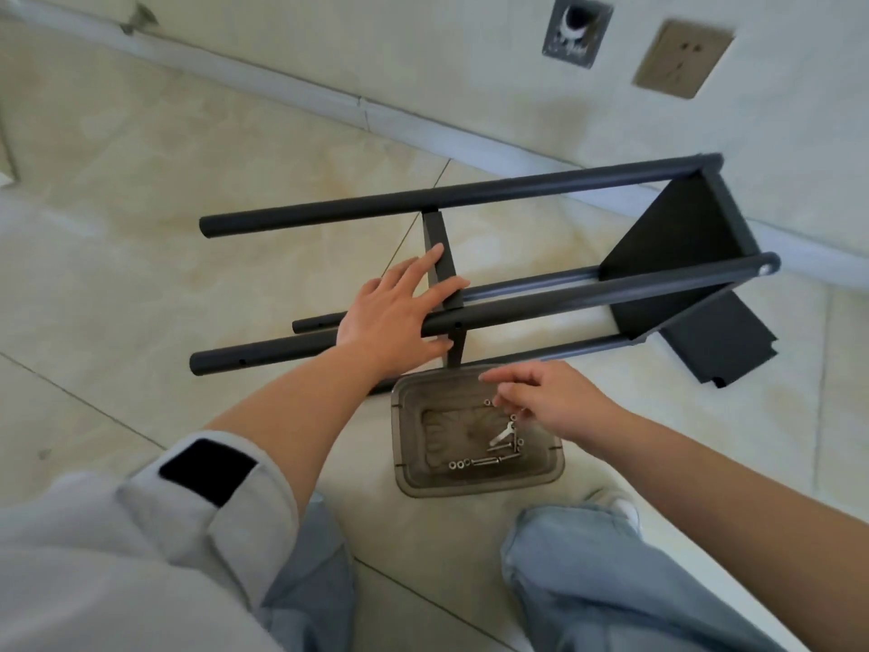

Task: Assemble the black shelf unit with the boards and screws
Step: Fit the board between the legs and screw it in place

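On the tiled floor, the black shelf unit (517, 275) lies on its side, poles running left to right, one board (677, 261) fixed at its right end. Reaching from the near left, the left hand (395, 312) rests on a near pole, fingers straight and spread, fingertips touching a narrow board (439, 256). Nearer, the right hand (555, 402) hovers over a clear tray (409, 482), fingers loosely bent, holding nothing, just above the screws (489, 456).
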